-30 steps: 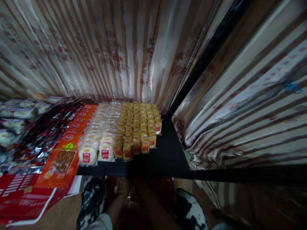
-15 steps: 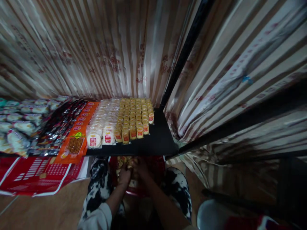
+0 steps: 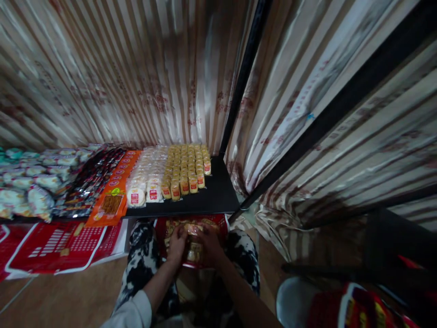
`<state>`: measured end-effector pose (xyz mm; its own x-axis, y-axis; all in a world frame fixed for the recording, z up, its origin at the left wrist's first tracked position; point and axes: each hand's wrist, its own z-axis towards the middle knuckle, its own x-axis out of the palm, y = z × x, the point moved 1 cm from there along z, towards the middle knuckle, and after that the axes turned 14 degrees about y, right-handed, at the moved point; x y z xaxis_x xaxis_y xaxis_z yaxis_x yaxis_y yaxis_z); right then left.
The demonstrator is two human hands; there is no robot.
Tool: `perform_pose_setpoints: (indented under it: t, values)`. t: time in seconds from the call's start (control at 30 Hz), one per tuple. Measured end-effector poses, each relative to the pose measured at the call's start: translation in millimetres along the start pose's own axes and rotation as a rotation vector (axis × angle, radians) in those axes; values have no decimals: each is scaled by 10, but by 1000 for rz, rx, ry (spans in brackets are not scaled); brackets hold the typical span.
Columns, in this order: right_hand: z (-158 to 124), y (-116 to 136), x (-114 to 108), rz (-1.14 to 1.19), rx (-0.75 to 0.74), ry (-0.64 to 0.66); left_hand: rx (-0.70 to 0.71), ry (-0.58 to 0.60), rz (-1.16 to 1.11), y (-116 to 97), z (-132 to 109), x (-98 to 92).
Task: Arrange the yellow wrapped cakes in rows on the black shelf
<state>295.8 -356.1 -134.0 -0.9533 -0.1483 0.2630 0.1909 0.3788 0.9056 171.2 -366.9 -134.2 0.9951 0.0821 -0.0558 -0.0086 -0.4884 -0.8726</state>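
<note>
Between my knees is a red container with several small yellow-wrapped snack packets inside. My left hand and my right hand are over it, with fingers closed around opposite ends of a short row of snack packets. Dim light blurs the fingertips. Just beyond, on a black shelf, matching yellow packets stand in tight rows. Beside them are rows of white round rice crackers in clear wrappers.
Further left on the shelf lie an orange snack bag, dark shiny packets and white-wrapped snacks. A red bag with white trim sits below. Black posts and a striped curtain surround the shelf. A pale stool stands at lower right.
My view has turned slightly to the right and shows more of the red container. My hands have risen a little and moved further apart, with the row of packets now visible between them.
</note>
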Motion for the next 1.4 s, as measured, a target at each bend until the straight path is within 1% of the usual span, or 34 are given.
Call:
perform_pose_setpoints:
  t: [0.07, 0.13, 0.23, 0.3, 0.37, 0.43, 0.5, 0.63, 0.73, 0.83, 0.97, 1.03, 1.1, 1.2, 1.3, 1.4]
  values:
    - [-51, 75, -49, -110, -18, 10, 70, 39, 6, -97, -30, 27]
    - [-80, 152, -105, -247, -56, 40, 152, 46, 121, -235, -65, 35]
    - [-96, 311, -179, -431, -135, 121, 295, 60, 314, -488, -117, 52]
    - [-97, 456, -216, -575, -203, 104, 402, 84, 394, -664, -138, 86]
    - [-84, 611, -241, -684, -259, 45, 492, 109, 446, -833, -136, 140]
    - [-49, 748, -263, -706, -287, -4, 562, 140, 472, -984, -107, 211]
    - [16, 852, -297, -669, -302, -49, 600, 158, 473, -1114, -59, 294]
    - [244, 990, -426, -579, -340, -172, 645, 124, 437, -1301, 21, 481]
    - [488, 1075, -551, -509, -382, -274, 640, 97, 417, -1369, 62, 642]
    - [763, 1163, -656, -483, -410, -330, 556, 142, 357, -1376, 175, 819]
    - [1122, 1266, -746, -540, -396, -387, 383, 238, 193, -1344, 479, 1040]
    - [1281, 1300, -774, -558, -391, -394, 337, 268, 125, -1342, 638, 1126]
    - [1418, 1321, -790, -556, -394, -374, 338, 280, 68, -1360, 761, 1188]
    - [1566, 1335, -798, -551, -388, -354, 342, 289, 1, -1410, 868, 1241]
    - [1639, 1338, -796, -573, -370, -342, 303, 282, -26, -1451, 927, 1264]
    - [1653, 1329, -792, -615, -363, -319, 316, 271, -18, -1467, 973, 1271]
